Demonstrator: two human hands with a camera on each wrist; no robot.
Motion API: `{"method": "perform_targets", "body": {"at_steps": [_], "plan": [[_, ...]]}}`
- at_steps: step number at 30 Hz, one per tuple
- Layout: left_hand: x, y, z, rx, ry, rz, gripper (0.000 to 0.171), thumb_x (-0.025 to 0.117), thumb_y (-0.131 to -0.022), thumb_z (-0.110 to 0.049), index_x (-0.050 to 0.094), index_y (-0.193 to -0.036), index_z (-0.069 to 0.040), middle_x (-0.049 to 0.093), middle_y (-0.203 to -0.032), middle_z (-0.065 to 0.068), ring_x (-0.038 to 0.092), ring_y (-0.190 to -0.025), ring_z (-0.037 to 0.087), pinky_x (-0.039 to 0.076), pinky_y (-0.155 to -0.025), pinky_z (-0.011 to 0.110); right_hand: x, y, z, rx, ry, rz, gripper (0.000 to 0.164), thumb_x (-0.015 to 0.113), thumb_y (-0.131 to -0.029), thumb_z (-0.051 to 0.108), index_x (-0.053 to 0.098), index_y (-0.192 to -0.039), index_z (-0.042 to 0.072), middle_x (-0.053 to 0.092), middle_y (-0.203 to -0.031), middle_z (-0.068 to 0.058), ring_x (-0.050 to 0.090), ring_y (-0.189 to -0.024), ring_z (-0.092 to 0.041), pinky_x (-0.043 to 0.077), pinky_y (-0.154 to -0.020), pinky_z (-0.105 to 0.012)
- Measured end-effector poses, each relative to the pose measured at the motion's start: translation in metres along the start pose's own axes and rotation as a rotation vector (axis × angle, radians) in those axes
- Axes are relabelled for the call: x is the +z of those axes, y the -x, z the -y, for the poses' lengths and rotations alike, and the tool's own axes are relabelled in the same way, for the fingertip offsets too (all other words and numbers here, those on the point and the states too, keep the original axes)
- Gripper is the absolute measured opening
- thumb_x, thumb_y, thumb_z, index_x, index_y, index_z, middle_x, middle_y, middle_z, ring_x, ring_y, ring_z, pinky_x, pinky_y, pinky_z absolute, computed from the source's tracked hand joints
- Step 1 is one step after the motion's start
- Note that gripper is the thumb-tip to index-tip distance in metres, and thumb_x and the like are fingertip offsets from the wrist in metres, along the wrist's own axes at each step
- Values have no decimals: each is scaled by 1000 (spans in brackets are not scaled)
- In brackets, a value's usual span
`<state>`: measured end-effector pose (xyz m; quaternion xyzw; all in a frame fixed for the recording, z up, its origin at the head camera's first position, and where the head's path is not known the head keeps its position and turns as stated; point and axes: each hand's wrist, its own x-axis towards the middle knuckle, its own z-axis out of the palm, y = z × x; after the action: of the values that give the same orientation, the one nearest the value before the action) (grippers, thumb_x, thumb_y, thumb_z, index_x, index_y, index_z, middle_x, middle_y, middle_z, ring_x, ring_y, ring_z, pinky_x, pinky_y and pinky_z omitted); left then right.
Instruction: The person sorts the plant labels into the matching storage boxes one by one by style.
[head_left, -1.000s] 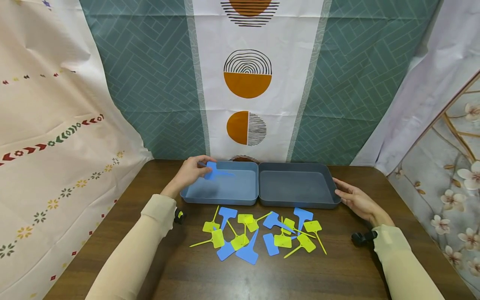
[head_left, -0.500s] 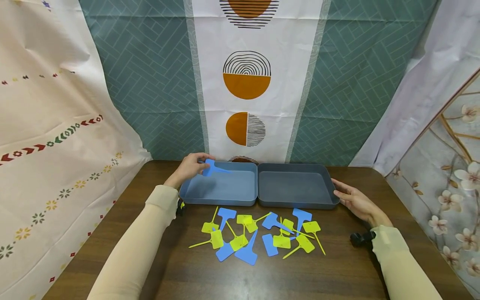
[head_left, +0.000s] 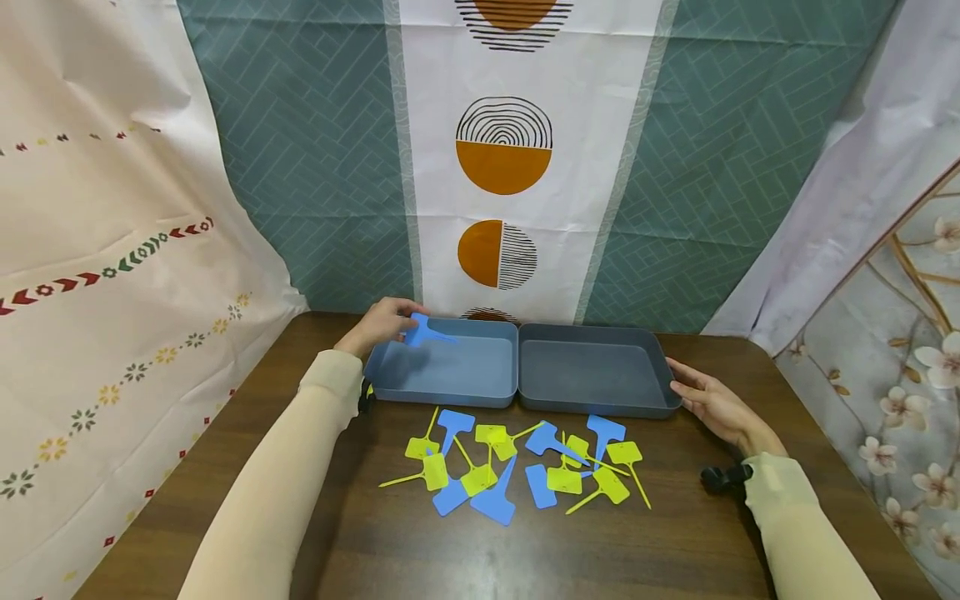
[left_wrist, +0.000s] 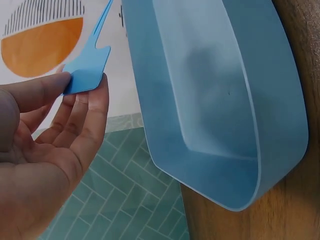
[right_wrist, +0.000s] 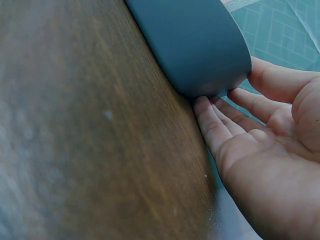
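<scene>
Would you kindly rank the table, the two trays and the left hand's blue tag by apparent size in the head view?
1. Table
2. Light tray and dark tray: too alike to rank
3. Blue tag

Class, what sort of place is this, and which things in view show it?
Probably an indoor tabletop workspace, perhaps makeshift: a wooden table stands before a hanging patterned cloth, and blue and yellow tags lie scattered in front of two shallow trays.
</scene>
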<state>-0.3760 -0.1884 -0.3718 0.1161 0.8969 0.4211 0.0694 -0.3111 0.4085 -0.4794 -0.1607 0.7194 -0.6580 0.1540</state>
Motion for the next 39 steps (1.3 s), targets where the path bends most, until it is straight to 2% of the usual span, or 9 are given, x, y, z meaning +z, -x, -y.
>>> {"method": "perform_targets", "body": {"at_steps": [4, 6, 10, 17, 21, 27, 30, 35, 39], "plan": [[0, -4, 0, -19, -6, 1, 33, 57, -105, -4, 67, -137, -2, 55, -126, 19, 54, -93, 25, 61, -84, 36, 0, 0, -1, -9, -22, 0, 66, 41, -113, 10, 1, -164, -4, 16, -168, -18, 53, -129, 4, 44, -102, -14], [0, -4, -1, -26, -5, 2, 33, 57, -105, -4, 66, -137, -2, 55, -130, 21, 55, -95, 25, 61, -85, 37, 0, 0, -1, -10, -23, 1, 66, 41, -113, 10, 1, -164, -3, 19, -167, -16, 53, -130, 4, 44, -102, -14], [0, -6, -2, -34, -3, 5, 33, 57, -105, -4, 66, -138, -1, 56, -132, 21, 55, -95, 27, 60, -85, 37, 0, 0, -1, -9, -13, 1, 66, 41, -113, 10, 1, -164, -3, 11, -169, -22, 52, -130, 4, 44, -103, -14], [1, -14, -1, -51, -27, 13, 33, 58, -105, -3, 66, -137, 0, 53, -115, 14, 54, -94, 23, 60, -81, 34, -1, 0, 0, 4, 3, -4, 66, 41, -113, 11, 1, -164, -3, -6, -169, -31, 50, -130, 7, 43, -102, -12], [0, -18, 2, -51, -36, 22, 32, 57, -104, -2, 64, -135, 2, 53, -108, 12, 55, -98, 24, 60, -84, 38, -1, 0, 0, 10, 5, -2, 67, 42, -114, 12, 1, -165, -2, -7, -169, -31, 49, -130, 8, 42, -102, -12], [1, -20, 3, -32, -47, 40, 28, 59, -104, -2, 64, -131, 2, 56, -101, 11, 60, -96, 27, 60, -86, 42, 0, 0, -1, 0, -9, 9, 67, 41, -114, 11, -1, -164, -2, -7, -169, -29, 48, -132, 8, 41, -103, -12], [1, -20, 2, -28, -79, 52, 27, 59, -104, -2, 66, -130, 2, 57, -97, 10, 61, -92, 26, 60, -84, 41, 0, 1, -1, 4, -7, 6, 67, 42, -114, 12, 0, -165, -2, -8, -170, -28, 48, -131, 8, 42, -103, -12], [3, -20, 0, -44, -132, 69, 28, 58, -104, -1, 67, -130, 3, 57, -90, 10, 59, -76, 22, 58, -78, 39, 0, 1, 0, 17, -1, -1, 68, 43, -114, 13, 0, -165, -1, -10, -170, -28, 48, -130, 10, 42, -103, -11], [5, -23, 0, -41, -163, 78, 28, 58, -103, 0, 68, -129, 3, 62, -94, 12, 59, -73, 21, 56, -73, 35, -1, 1, 1, 25, 11, -5, 69, 43, -114, 14, 0, -165, 0, -10, -170, -28, 47, -129, 12, 42, -102, -11]]}}
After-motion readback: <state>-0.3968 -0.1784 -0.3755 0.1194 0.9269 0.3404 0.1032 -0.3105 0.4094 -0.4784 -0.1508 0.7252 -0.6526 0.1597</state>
